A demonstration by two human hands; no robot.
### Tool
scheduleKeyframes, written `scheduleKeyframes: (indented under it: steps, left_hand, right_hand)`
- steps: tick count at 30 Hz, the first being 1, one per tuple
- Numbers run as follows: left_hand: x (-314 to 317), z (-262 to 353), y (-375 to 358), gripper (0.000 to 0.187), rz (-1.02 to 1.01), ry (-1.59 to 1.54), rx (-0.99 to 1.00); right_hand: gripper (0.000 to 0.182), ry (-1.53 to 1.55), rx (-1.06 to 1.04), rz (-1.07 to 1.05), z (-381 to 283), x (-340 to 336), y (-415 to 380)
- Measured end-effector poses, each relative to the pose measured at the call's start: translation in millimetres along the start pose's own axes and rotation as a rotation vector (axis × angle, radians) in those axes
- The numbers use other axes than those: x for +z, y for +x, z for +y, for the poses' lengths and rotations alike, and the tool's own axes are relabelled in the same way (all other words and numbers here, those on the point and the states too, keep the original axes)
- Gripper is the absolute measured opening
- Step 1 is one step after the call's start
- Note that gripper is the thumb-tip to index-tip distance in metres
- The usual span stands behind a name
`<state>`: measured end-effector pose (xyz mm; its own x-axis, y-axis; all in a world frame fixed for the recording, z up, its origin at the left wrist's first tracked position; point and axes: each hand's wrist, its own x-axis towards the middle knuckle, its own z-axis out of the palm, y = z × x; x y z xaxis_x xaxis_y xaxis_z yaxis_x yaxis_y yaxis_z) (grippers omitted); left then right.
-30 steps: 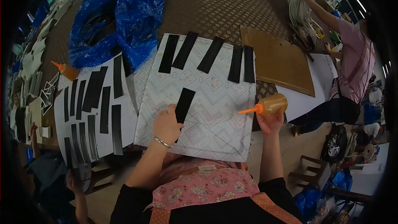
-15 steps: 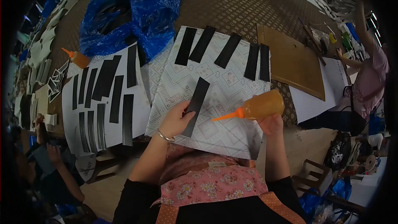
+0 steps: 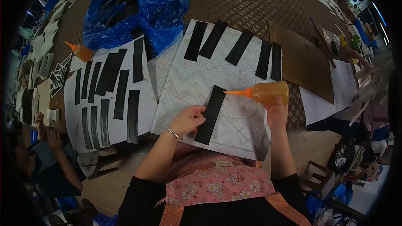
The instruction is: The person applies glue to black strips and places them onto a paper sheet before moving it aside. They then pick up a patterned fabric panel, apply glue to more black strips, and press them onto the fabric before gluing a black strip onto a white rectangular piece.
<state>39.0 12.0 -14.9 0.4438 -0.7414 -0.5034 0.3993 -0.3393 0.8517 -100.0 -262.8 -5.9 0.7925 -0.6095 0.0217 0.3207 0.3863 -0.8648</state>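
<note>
My right hand is wrapped round a squeeze bottle of amber liquid, held on its side. Its long orange nozzle points left, with the tip right at the upper right corner of a black strip. That strip lies slanted on a white patterned board in front of me. My left hand, a metal bangle at its wrist, pinches the strip's left edge between thumb and fingers. Along the board's far side lie several more black strips.
More black strips lie on a white sheet at left, with a second orange-tipped bottle behind. A blue plastic bag sits at the back, a brown board at right. People work on both sides; one person's arm shows at left.
The bottle has swung left and up, bringing its nozzle tip to the strip's upper corner. The strip and my left hand have shifted slightly right, and the whole view has moved a little.
</note>
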Motion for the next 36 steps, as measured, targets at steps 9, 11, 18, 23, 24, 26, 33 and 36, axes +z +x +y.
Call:
scheduleKeyframes:
  steps: [9, 11, 18, 23, 24, 26, 33, 36]
  left_hand:
    - [0, 4, -1, 0.040, 0.036, -0.030, -0.014]
    - [0, 3, -1, 0.040, 0.039, -0.031, -0.014]
    - [-1, 2, 1, 0.039, 0.009, -0.053, -0.043]
    - [1, 17, -5, 0.036, -0.071, -0.099, -0.054]
    - [1, 18, -5, 0.036, -0.082, -0.117, -0.059]
    - [0, 15, -4, 0.035, -0.092, -0.136, -0.066]
    - [-5, 3, 0, 0.034, -0.017, -0.155, -0.120]
    - [-5, 5, -1, 0.033, -0.029, -0.148, -0.109]
  right_hand:
    - [0.034, -0.037, 0.020, 0.086, 5, 4, 6]
    - [0.036, -0.016, 0.030, 0.119, 5, 4, 3]
    - [0.036, 0.046, 0.201, 0.006, 6, -9, -33]
    - [0.043, 0.015, 0.283, -0.052, 9, -12, -80]
    - [0.046, 0.025, 0.321, -0.096, 4, -5, -85]
    - [0.048, 0.035, 0.361, -0.139, -6, 7, -84]
    - [0.038, 0.105, 0.163, 0.032, -5, 30, -9]
    - [0.038, 0.041, 0.095, 0.024, 2, 36, 4]
